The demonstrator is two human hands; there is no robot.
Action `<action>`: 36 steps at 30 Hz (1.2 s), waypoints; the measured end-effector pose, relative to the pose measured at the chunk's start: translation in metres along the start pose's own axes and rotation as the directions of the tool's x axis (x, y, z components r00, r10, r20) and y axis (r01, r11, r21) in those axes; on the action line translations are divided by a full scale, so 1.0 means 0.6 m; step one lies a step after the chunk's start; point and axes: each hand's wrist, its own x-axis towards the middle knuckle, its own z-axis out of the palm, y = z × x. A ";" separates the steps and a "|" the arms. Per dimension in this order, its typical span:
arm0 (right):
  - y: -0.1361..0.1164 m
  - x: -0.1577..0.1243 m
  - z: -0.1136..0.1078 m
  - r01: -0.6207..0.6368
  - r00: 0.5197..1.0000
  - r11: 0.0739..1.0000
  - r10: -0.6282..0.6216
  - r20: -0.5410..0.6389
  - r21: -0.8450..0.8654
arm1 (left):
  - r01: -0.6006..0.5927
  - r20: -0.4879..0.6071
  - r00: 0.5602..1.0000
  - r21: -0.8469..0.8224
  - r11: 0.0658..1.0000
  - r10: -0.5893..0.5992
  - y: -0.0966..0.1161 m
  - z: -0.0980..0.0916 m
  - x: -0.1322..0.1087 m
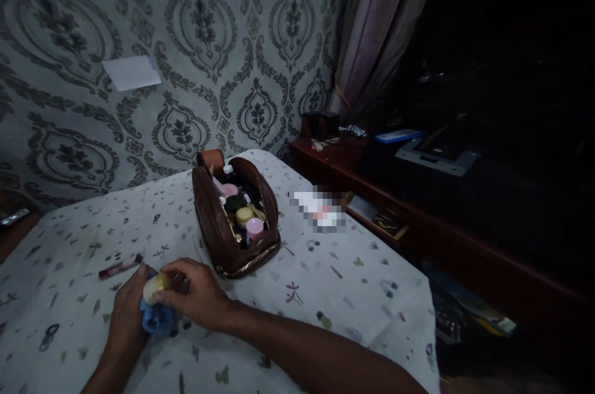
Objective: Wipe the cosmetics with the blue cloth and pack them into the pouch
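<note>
My left hand (126,313) holds a crumpled blue cloth (158,318) low over the table. My right hand (195,295) pinches a small pale yellow jar (155,287) against that cloth; its fingers are closed round the jar. Just beyond the hands a thin red tube (119,267) lies on the patterned tablecloth (353,295). To the right of the hands stands an open brown zip pouch (218,227) filled with several small jars and bottles, among them one with a pink lid (254,227).
A blurred white and pink packet (318,208) lies near the table's right edge. A dark wooden shelf unit (418,208) with a printer (437,155) stands to the right. The patterned wall carries a white paper (131,72). A curtain (372,41) hangs behind.
</note>
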 end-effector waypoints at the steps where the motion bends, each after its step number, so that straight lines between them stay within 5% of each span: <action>1: 0.001 0.000 0.000 -0.008 1.000 1.000 0.008 0.003 0.016 | 0.016 -0.005 1.000 -0.004 1.000 -0.016 0.000 0.000 0.001; 7: 0.005 0.005 -0.002 -0.046 0.999 0.984 0.042 0.026 0.173 | 0.090 -0.035 0.995 -0.067 0.994 -0.093 0.002 0.008 0.004; 11: 0.017 0.019 -0.006 -0.128 0.992 0.937 0.122 0.040 0.324 | 0.196 -0.015 0.977 -0.312 0.929 -0.212 0.005 0.021 0.003; 14: 0.027 0.027 -0.009 -0.162 0.987 0.908 0.156 0.046 0.386 | 0.174 0.009 0.982 -0.396 0.902 -0.186 0.007 0.025 0.001; 21: 0.026 0.029 -0.009 -0.140 0.988 0.936 0.152 -0.011 0.322 | -0.091 -0.065 0.995 -0.342 0.935 0.073 0.005 0.009 0.000; 25: 0.021 0.026 -0.008 -0.094 0.994 0.950 0.107 -0.026 0.299 | -0.279 -0.023 0.960 -0.182 0.943 0.280 0.008 0.006 -0.004; 30: 0.025 0.026 -0.006 -0.060 0.996 0.943 0.080 -0.049 0.326 | -0.375 -0.028 0.927 -0.058 0.925 0.374 0.006 0.013 -0.010; 36: 0.029 0.026 -0.010 0.037 0.997 0.999 -0.038 -0.073 -0.007 | -0.489 0.033 0.872 0.051 0.871 0.488 0.013 0.008 -0.013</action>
